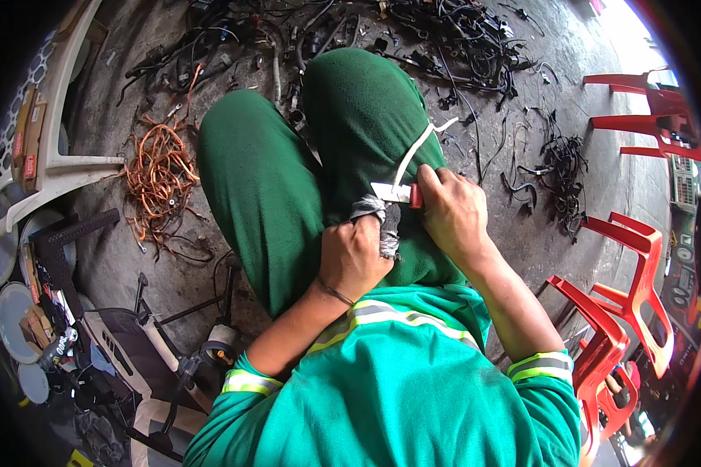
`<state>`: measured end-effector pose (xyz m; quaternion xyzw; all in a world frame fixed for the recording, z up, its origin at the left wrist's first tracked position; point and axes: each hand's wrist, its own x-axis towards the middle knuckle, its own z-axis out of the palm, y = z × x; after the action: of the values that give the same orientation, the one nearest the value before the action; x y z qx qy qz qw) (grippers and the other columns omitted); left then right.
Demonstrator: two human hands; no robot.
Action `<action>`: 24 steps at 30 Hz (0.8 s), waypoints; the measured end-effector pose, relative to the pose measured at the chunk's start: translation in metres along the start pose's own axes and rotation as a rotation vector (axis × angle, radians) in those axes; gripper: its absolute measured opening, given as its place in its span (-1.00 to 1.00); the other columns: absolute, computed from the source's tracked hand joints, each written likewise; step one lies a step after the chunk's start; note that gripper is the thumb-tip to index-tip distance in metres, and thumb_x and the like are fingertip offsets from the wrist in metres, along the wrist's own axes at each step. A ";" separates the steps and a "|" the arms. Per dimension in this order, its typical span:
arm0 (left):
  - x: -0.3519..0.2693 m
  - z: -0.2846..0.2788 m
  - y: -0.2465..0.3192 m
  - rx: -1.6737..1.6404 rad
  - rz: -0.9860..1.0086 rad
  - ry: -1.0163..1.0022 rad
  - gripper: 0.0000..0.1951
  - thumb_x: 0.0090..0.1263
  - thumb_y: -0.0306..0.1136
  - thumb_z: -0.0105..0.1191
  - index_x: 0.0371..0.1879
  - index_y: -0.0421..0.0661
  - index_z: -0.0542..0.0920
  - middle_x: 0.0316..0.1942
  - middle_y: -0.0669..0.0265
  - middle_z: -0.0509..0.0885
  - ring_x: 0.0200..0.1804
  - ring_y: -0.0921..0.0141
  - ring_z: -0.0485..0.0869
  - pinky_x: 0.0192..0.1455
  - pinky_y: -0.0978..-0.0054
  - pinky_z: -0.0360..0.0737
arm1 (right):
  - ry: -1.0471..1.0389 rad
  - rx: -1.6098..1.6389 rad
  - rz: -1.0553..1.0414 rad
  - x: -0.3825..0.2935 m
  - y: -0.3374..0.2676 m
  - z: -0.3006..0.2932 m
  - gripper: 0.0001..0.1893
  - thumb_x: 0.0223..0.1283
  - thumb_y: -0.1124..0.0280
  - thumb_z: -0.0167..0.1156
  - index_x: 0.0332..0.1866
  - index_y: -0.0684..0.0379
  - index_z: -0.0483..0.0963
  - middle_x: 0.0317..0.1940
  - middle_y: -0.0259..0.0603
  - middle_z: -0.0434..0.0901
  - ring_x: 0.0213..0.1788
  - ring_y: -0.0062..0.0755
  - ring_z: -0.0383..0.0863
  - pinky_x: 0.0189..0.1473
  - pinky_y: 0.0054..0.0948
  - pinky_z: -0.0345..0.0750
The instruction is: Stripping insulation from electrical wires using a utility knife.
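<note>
My left hand is closed around a bundle wrapped in grey and black tape, held low over my lap. In my right hand is a knife with a red handle; its short, wide blade points left, just above the top of the bundle. A pale, stiff strip rises from beside the blade and bends to the right over my green-trousered knee. The lower end of the strip is hidden near the blade, so I cannot tell what it joins.
A tangle of copper-coloured wire lies on the concrete floor at left. Black cable harnesses spread beyond my knees, with a smaller heap at right. Red plastic chairs stand at right; a white plastic chair and a folding chair at left.
</note>
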<state>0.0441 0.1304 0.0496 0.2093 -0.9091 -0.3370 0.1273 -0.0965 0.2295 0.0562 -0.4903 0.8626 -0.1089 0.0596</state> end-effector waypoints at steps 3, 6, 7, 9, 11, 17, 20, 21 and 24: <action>0.000 0.001 0.000 0.016 0.029 0.023 -0.83 -0.10 -0.46 0.15 -0.59 -0.13 0.42 -0.69 0.10 0.51 -0.60 0.06 0.55 -0.53 0.17 0.51 | -0.001 -0.002 0.002 0.000 0.000 -0.001 -0.88 -0.06 0.42 0.08 -0.39 0.14 0.32 -0.56 -0.12 0.47 -0.47 -0.13 0.58 -0.43 -0.21 0.51; -0.004 0.001 -0.001 0.002 0.020 0.000 -0.84 -0.09 -0.48 0.14 -0.58 -0.14 0.42 -0.68 0.10 0.51 -0.60 0.06 0.55 -0.54 0.17 0.51 | 0.015 0.000 -0.005 -0.001 0.000 0.001 -0.88 -0.06 0.41 0.09 -0.40 0.13 0.33 -0.56 -0.13 0.46 -0.48 -0.14 0.58 -0.43 -0.22 0.51; -0.005 0.001 -0.001 0.002 0.021 -0.001 -0.84 -0.09 -0.48 0.14 -0.58 -0.14 0.42 -0.68 0.10 0.51 -0.60 0.06 0.55 -0.54 0.17 0.51 | 0.024 0.002 -0.007 -0.002 0.000 0.002 -0.87 -0.07 0.41 0.09 -0.40 0.13 0.33 -0.56 -0.13 0.46 -0.48 -0.15 0.58 -0.43 -0.22 0.51; -0.006 0.001 -0.001 -0.010 0.010 0.000 -0.85 -0.09 -0.50 0.12 -0.56 -0.15 0.42 -0.67 0.08 0.51 -0.60 0.05 0.54 -0.53 0.17 0.50 | 0.034 0.005 -0.009 -0.002 0.000 0.004 -0.87 -0.07 0.41 0.09 -0.40 0.13 0.33 -0.56 -0.14 0.46 -0.48 -0.15 0.57 -0.43 -0.23 0.50; -0.008 0.001 0.000 -0.024 0.012 0.009 -0.86 -0.08 -0.51 0.11 -0.56 -0.16 0.42 -0.66 0.08 0.51 -0.59 0.04 0.54 -0.53 0.16 0.50 | 0.063 -0.015 -0.029 -0.003 -0.001 0.005 -0.87 -0.08 0.41 0.10 -0.40 0.13 0.33 -0.56 -0.16 0.45 -0.48 -0.17 0.57 -0.42 -0.24 0.50; -0.014 -0.001 0.002 -0.052 0.003 0.005 -0.89 0.02 -0.51 0.10 -0.47 -0.19 0.48 -0.60 0.07 0.52 -0.56 0.02 0.53 -0.50 0.12 0.47 | 0.091 -0.035 -0.025 -0.004 -0.002 0.006 -0.88 -0.08 0.40 0.10 -0.40 0.11 0.34 -0.56 -0.19 0.43 -0.47 -0.21 0.57 -0.43 -0.26 0.49; -0.014 -0.002 0.002 -0.041 0.040 0.019 -0.89 0.07 -0.49 0.10 -0.53 -0.19 0.44 -0.63 0.05 0.53 -0.58 0.03 0.55 -0.54 0.15 0.50 | 0.100 -0.032 -0.036 -0.004 -0.001 0.006 -0.88 -0.07 0.39 0.10 -0.40 0.10 0.34 -0.57 -0.19 0.43 -0.47 -0.21 0.57 -0.43 -0.27 0.49; -0.014 -0.001 0.002 -0.052 0.044 0.033 -0.89 0.10 -0.49 0.10 -0.52 -0.20 0.45 -0.63 0.04 0.53 -0.58 0.03 0.55 -0.54 0.16 0.49 | 0.100 -0.031 -0.036 -0.004 -0.001 0.007 -0.88 -0.07 0.39 0.10 -0.40 0.10 0.34 -0.57 -0.19 0.43 -0.47 -0.21 0.57 -0.43 -0.27 0.49; -0.016 0.001 0.000 -0.081 0.053 0.063 -0.90 0.14 -0.48 0.09 -0.50 -0.21 0.47 -0.62 0.03 0.53 -0.58 0.02 0.55 -0.54 0.15 0.49 | 0.123 -0.039 -0.037 -0.005 -0.002 0.007 -0.88 -0.07 0.38 0.10 -0.40 0.09 0.35 -0.56 -0.21 0.43 -0.47 -0.23 0.56 -0.44 -0.27 0.49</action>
<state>0.0575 0.1383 0.0480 0.1900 -0.8956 -0.3632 0.1730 -0.0906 0.2316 0.0497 -0.4996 0.8574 -0.1232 -0.0049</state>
